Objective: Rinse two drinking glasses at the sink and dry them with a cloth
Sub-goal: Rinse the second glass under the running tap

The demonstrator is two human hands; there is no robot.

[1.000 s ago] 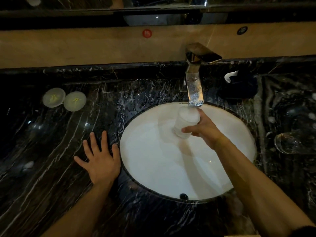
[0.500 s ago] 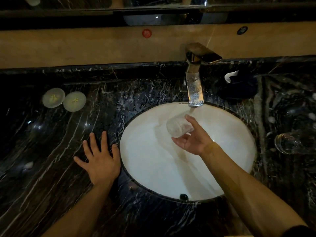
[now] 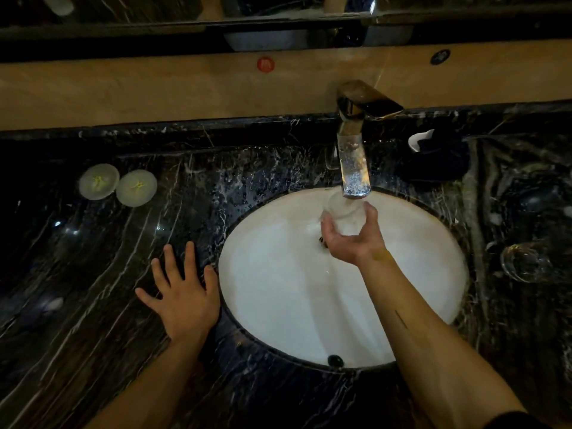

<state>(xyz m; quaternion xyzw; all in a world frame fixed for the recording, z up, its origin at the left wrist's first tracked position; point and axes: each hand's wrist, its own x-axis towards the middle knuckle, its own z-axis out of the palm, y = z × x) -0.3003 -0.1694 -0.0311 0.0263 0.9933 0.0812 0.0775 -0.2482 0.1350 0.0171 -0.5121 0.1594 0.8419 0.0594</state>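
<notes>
My right hand [image 3: 356,239] is turned palm up and grips a clear drinking glass [image 3: 342,215] directly under the metal faucet spout [image 3: 354,165], over the white oval sink [image 3: 278,289]. The glass is tilted with its mouth near the spout. My left hand [image 3: 182,295] lies flat with fingers spread on the black marble counter [image 3: 93,305], just left of the sink rim. A second clear glass [image 3: 526,263] rests on the counter at the right. A dark cloth [image 3: 433,162] with a white patch lies right of the faucet.
Two pale round discs [image 3: 117,184] sit on the counter at the left. A tan backsplash with a red sticker [image 3: 265,64] runs behind the faucet, and a mirror ledge sits above it. The sink's overflow hole [image 3: 335,360] is at its near rim.
My right hand has rolled from knuckles up to palm up, tipped the glass toward the left, then lifted it back under the spout. My left hand has stayed put.
</notes>
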